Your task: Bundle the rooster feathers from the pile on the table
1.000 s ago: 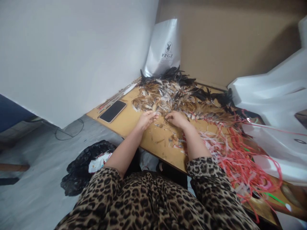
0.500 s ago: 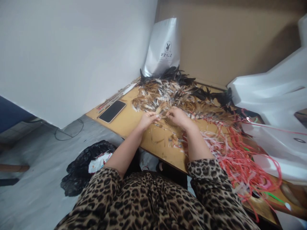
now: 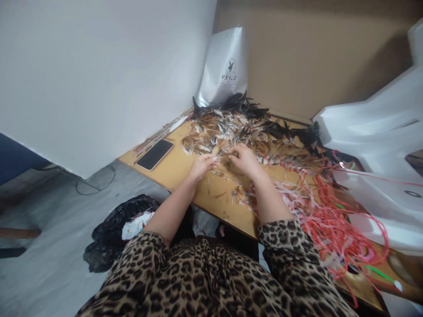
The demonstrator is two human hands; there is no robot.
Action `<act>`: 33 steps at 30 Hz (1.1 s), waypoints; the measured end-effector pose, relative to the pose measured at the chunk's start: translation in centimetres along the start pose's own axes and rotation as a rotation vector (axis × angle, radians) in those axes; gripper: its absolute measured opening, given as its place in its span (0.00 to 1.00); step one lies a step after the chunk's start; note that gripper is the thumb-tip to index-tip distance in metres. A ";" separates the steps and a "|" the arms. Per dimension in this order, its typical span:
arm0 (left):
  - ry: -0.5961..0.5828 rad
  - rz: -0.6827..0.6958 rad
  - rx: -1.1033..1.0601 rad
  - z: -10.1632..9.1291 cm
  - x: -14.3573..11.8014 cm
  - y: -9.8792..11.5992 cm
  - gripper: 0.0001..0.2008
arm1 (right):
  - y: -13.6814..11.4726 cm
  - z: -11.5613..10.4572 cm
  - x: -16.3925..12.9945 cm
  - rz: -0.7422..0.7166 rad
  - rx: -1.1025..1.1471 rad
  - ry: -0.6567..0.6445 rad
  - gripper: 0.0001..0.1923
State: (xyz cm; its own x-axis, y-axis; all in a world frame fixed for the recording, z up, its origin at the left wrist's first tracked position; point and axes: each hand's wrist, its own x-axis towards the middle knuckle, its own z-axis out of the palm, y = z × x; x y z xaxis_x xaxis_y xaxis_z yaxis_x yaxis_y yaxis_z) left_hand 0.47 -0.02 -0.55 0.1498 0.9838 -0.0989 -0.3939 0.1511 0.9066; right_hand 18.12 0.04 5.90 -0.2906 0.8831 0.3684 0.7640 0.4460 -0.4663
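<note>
My left hand (image 3: 204, 165) is closed over the near part of the table, pinching a tan feather (image 3: 219, 148) that stands up from its fingertips. Close beside it, my right hand (image 3: 243, 159) is closed with a thin dark-brown feather (image 3: 226, 154) between thumb and fingers, its end pointing at the left hand. Just beyond both hands spreads a heap of brown, white and black feathers (image 3: 228, 121). Loose feather bits lie on the yellow tabletop (image 3: 180, 176) under the hands.
A phone (image 3: 155, 154) lies at the left, near thin sticks along the wall. A white bag (image 3: 224, 66) stands at the back. Tangled red strings (image 3: 333, 220) cover the right side beside a white sewing machine (image 3: 370, 119). A black plastic bag (image 3: 112, 233) is on the floor.
The tan feather now stands more upright at my left fingertips. My right hand has shifted slightly, and the dark feather in it shows more clearly.
</note>
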 end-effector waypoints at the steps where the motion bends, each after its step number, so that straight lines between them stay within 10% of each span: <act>1: 0.023 0.007 -0.028 -0.1 0.1 0.0 0.09 | -0.3 -0.1 0.0 0.030 0.033 0.024 0.08; 8: 0.045 0.064 -0.118 -0.5 0.4 -0.1 0.07 | -1.5 2.5 -0.2 0.208 0.415 -0.099 0.12; 15: 0.072 0.060 -0.130 -0.2 0.3 -0.1 0.07 | -1.2 5.7 -0.2 0.256 0.593 0.045 0.16; 24: 0.018 0.054 -0.070 0.0 0.1 0.1 0.11 | -1.5 5.8 -0.1 0.263 0.685 0.172 0.09; 33: -0.070 -0.020 -0.019 0.1 -0.3 0.2 0.13 | -0.4 4.7 0.0 0.225 0.710 0.009 0.10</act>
State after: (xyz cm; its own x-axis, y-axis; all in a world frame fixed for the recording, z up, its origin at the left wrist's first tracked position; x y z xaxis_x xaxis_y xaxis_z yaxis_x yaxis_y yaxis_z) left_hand 0.39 -0.31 -0.31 0.2208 0.9714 -0.0870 -0.4070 0.1729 0.8969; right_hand 15.10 0.54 2.30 -0.1644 0.9642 0.2082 0.2478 0.2446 -0.9374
